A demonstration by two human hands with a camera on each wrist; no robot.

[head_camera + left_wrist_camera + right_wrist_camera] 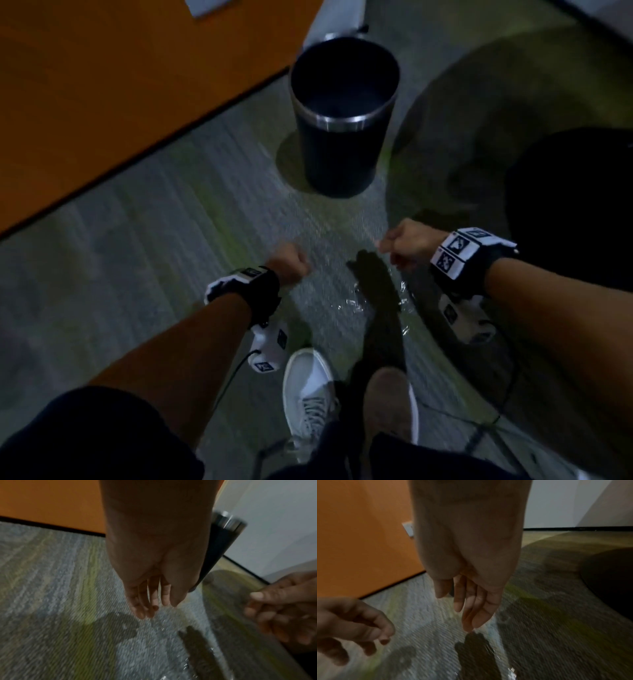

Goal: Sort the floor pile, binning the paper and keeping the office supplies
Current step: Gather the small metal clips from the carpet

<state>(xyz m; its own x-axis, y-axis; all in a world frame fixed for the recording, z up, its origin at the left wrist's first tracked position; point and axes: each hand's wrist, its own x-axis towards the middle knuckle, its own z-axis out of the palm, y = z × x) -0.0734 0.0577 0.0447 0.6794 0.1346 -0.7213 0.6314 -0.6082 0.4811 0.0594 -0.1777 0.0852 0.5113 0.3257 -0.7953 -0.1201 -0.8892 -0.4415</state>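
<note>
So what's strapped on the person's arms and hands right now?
Both forearms are bare, no sleeves. Each wrist carries a black strap topped with white blocks bearing black-and-white square markers, and a white camera unit hangs beneath, a thin black cable trailing from it. The left hand and right hand are bare, no gloves.

Black wristbands point(469, 263) with white coded markers, cabled wrist cameras point(269, 346), white sneaker point(308, 394).

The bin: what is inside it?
The bin stands upright on the carpet. Its inside looks dark, with no paper discernible. The near wall hides part of the bottom, and the head view is blurred, so I cannot confirm its contents.
</note>
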